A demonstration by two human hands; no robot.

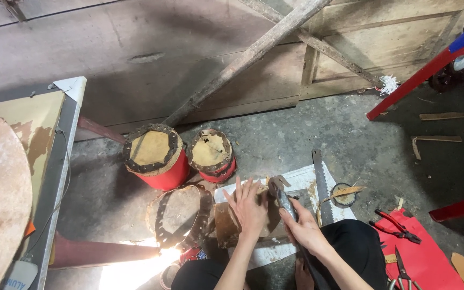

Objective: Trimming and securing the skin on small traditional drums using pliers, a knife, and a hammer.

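Note:
My left hand (pixel 249 207) lies flat, fingers spread, on a brown piece of hide (pixel 226 224) that rests on a white board (pixel 302 177) on the floor. My right hand (pixel 303 228) grips the handle of a dark knife (pixel 281 194), whose blade points away from me beside the left fingers. A drum shell with a punched hide skin (pixel 178 215) lies tilted just left of the hide piece.
Two red drums with hide tops (pixel 156 156) (pixel 211 154) stand behind. A saw blade (pixel 319 182) lies right of the board. Red pliers (pixel 396 223) and scissors (pixel 401 268) rest on a red cloth (pixel 430 258). A table edge (pixel 55 177) runs along the left; wooden poles (pixel 253 53) lean on the wall.

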